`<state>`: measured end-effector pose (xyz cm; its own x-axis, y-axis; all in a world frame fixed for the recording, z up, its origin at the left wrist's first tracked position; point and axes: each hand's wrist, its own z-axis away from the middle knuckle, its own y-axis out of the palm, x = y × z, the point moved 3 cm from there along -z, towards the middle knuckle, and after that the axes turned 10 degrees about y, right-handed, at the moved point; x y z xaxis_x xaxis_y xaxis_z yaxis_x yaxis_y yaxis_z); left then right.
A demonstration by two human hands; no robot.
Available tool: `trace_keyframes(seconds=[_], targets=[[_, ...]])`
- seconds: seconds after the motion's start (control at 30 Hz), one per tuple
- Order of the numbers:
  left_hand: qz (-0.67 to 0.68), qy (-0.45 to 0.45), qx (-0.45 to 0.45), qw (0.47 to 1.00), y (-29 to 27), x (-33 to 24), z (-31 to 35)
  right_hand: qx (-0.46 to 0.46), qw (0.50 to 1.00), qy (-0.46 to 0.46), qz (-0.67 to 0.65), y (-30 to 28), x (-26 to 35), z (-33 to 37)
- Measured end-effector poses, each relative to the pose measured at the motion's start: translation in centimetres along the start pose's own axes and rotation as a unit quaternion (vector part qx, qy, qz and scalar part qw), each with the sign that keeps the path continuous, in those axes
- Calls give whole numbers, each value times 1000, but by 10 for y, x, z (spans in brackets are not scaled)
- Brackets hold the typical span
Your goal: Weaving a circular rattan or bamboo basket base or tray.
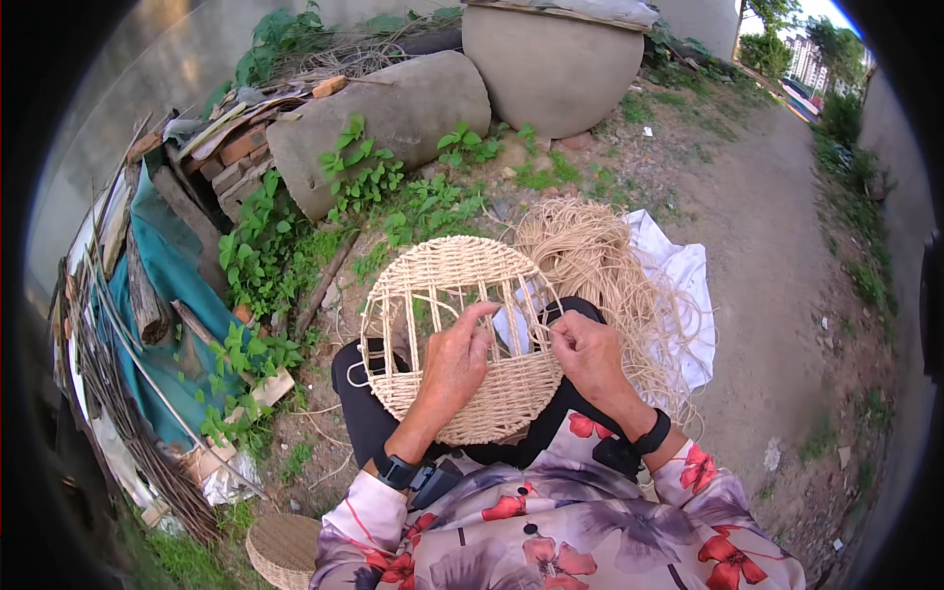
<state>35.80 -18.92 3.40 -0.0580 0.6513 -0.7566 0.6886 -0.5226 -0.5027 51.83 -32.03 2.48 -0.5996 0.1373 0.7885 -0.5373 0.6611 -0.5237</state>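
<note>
Outdoors, from where I watch, bare packed dirt (777, 265) runs up the right of the view toward distant greenery; weeds (295, 246) spread across the left ground; 2 large grey concrete vessels (551, 69) sit at the top, 1 lying on its side beside stacked bricks (236, 157); a teal tarp (177, 285) and weathered planks (143, 295) line the left edge. I see the round woven disc (457, 339) resting on the person's lap, partly woven, with bare upright ribs across its middle; the left hand (454, 362) lies over its front, fingers curled loosely through the ribs, gripping the frame; the right hand (588, 352) pinches a thin strand (541, 329) between thumb and forefinger at the disc's right edge. A heap of pale straw cord (590, 256) lies on a white cloth (678, 275) just beyond the knees; a small finished basket (285, 551) sits at the lower left.
</note>
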Motion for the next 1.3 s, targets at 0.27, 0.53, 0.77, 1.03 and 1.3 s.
trace_keyframes(seconds=[0.27,0.53,0.77,1.03,1.3], targets=[[-143,148,105,973,41,-10,-16,35,993,-45,101,30,2,-6],[214,-127,123,961,16,-7,-3,19,989,43,-143,15,-28,-7],[407,-193,-1,893,-67,14,70,57,972,108,-202,15,-28,-15],[338,-92,35,936,-86,-33,74,164,953,-200,-157,41,64,24],[22,-19,26,999,-50,-16,17,43,997,32,-49,21,32,6]])
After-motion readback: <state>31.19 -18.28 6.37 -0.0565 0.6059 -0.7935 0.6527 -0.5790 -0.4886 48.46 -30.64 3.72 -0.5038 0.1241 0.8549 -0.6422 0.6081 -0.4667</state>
